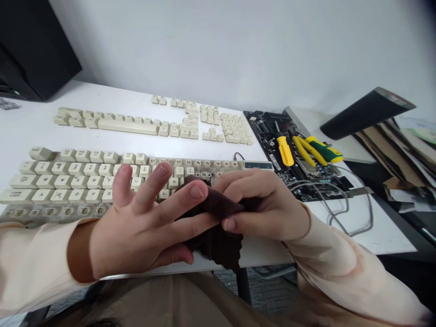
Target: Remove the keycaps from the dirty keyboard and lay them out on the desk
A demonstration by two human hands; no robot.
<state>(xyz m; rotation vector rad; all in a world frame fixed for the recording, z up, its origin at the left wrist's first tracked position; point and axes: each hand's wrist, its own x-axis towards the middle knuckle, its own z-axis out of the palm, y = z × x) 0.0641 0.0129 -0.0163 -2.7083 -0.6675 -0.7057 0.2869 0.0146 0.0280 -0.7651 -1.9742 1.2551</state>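
White desk against a pale wall, loose beige keycaps in rows at the far side, grimy keyboard nearer, its front row stripped of caps. Dark brown cloth pinched firmly in the right hand, open left hand splayed against it, just in front of the keyboard. Yellow-handled screwdriver lying on a motherboard to the right.

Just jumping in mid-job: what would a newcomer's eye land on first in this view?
Front and centre, the left hand and right hand meet on a dark brown cloth, just in front of a grimy beige keyboard with many keycaps off. Loose keycaps lie in rows behind it on the white desk. To the right, yellow-handled tools rest on a black circuit board.
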